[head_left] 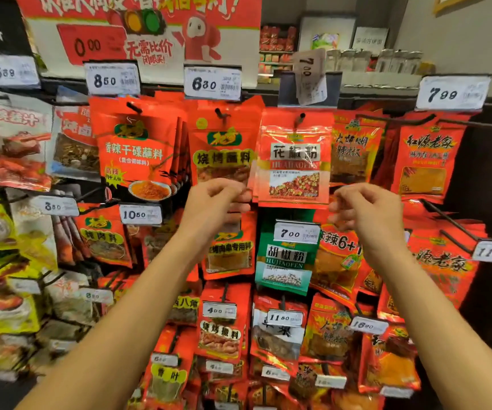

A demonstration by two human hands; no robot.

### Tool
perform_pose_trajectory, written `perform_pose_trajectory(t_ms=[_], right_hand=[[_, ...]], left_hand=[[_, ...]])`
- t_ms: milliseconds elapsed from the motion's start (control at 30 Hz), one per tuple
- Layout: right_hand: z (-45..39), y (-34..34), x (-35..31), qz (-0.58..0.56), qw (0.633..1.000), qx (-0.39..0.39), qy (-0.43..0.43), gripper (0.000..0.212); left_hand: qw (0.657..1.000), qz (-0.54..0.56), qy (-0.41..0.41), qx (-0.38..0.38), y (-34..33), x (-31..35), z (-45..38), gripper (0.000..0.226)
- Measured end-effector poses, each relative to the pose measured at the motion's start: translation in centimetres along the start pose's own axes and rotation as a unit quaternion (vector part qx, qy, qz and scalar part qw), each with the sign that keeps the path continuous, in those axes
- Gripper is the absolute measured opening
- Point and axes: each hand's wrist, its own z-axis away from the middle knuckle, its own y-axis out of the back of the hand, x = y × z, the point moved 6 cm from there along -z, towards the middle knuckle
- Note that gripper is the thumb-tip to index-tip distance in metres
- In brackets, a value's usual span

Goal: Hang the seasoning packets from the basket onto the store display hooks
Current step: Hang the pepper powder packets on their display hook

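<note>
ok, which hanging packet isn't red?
The green pepper-powder packet behind the 7.00 tag, directly below the red packet between both hands; the neighbours around it are red.

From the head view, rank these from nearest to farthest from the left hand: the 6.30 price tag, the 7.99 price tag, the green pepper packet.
From the left hand:
1. Green pepper packet, just lower right.
2. 6.30 price tag, straight above on the top rail.
3. 7.99 price tag, far upper right, beyond the right hand.

hands: 2 | green packets: 1 | traffic-light posters: 1
</note>
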Motion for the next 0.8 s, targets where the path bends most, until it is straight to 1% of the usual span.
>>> perform_pose_trajectory(t_ms=[67, 133, 233, 300, 400, 533, 633, 733, 800], right_hand=[[2.9, -1.5, 2.3, -0.04, 0.996, -0.055, -0.052, 0.02], [6.1, -3.1, 5.7, -0.048, 0.988, -0.093, -0.112, 0.021], [11.6, -5.4, 12.3, -0.028, 0.969, -0.117, -0.215, 0.024], [15.8, -6.6, 17.0, -0.003, 0.951, -0.126, -0.284, 0.024], [22.3, -7.5, 23.6, 0.03, 0.911, -0.143, -0.385, 0.024], [30.6, -7.2, 31.3, 0.088, 0.853, -0.158, -0.489, 0.022], [35.9, -6.4, 37.5, 0.146, 0.813, -0.169, -0.538, 0.023], [41.4, -5.9, 44.3, 0.212, 0.775, -0.208, -0.558, 0.034], [45.5, -5.8, 49.2, 0.248, 0.745, -0.251, -0.566, 0.036]], left_hand=[[0.999, 0.004, 0.031, -0.024, 1.3, -2.8, 2.1, 0.014], [0.997, 0.003, 0.078, -0.029, 2.7, -6.7, 4.1, 0.015], [0.984, 0.004, 0.177, -0.02, 4.8, -14.2, 7.6, 0.017], [0.968, -0.008, 0.251, -0.011, 6.0, -19.5, 10.9, 0.019], [0.928, -0.013, 0.372, 0.005, 7.6, -27.1, 17.1, 0.022], [0.854, -0.019, 0.519, 0.025, 9.7, -35.3, 25.7, 0.015], [0.811, -0.015, 0.58, 0.069, 10.7, -40.4, 30.8, 0.02], [0.775, -0.011, 0.621, 0.117, 11.7, -46.6, 35.4, 0.03], [0.744, -0.01, 0.659, 0.114, 12.2, -51.4, 39.0, 0.023]])
